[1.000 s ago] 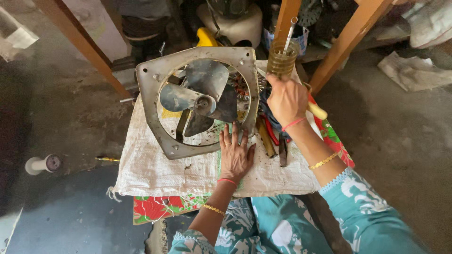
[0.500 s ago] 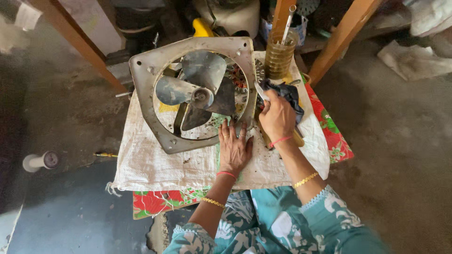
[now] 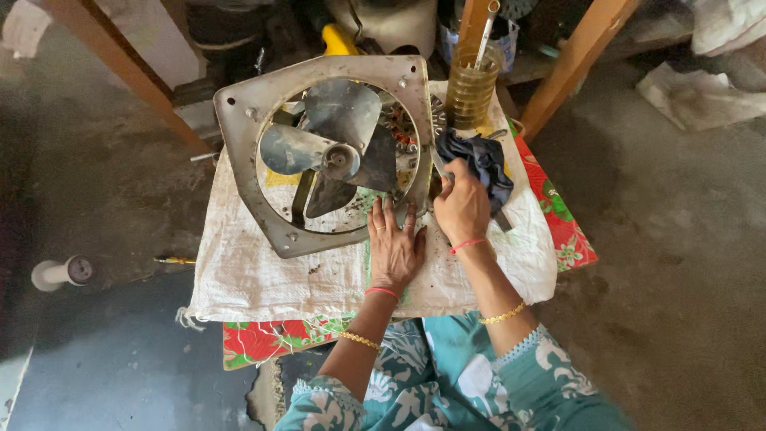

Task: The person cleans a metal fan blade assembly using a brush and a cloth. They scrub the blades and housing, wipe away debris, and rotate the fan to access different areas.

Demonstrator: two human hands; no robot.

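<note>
Two hands are working at the near edge of the exhaust fan (image 3: 327, 152), which is lying on a white woven sack (image 3: 263, 271) spread over a red floral cloth (image 3: 263, 339). Nearest the fan's lower right corner, the left hand (image 3: 395, 247) is lying flat and spread, fingers pressing on the frame's rim and holding nothing. Just right of the frame, the right hand (image 3: 461, 209) is closing around a dark blue rag (image 3: 479, 164) and what appears to be a thin tool; which tool cannot be told.

Risk, as judged: the blades are sitting exposed close to the left fingers, so a slip could be nicking them. Beyond the frame's far right corner, a ribbed yellowish glass jar (image 3: 472, 88) with a metal rod in it is standing near the sack's edge; a nudge from the frame could be tipping it.

No labels are legible. Well left of the fan, a white cylindrical piece (image 3: 60, 273) is lying on the floor.
</note>
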